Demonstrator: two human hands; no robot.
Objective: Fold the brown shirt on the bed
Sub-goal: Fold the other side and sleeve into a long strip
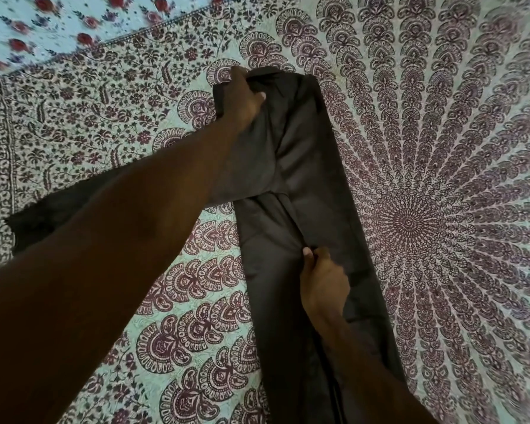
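Beside brown shirt point(304, 166), wide bedspread point(447, 191)

Pale bedspread point(441, 148) printed with maroon mandala and paisley motifs covers the surface — a second sheet point(58, 19), light blue with red roses, adjoins its far-left edge.

The brown shirt point(306, 166) runs off the bottom edge of the frame, so its lower end is unseen. The left forearm point(135, 215) covers its left part at mid-frame. The rose-printed cloth point(43, 22) at the upper left is blurred.
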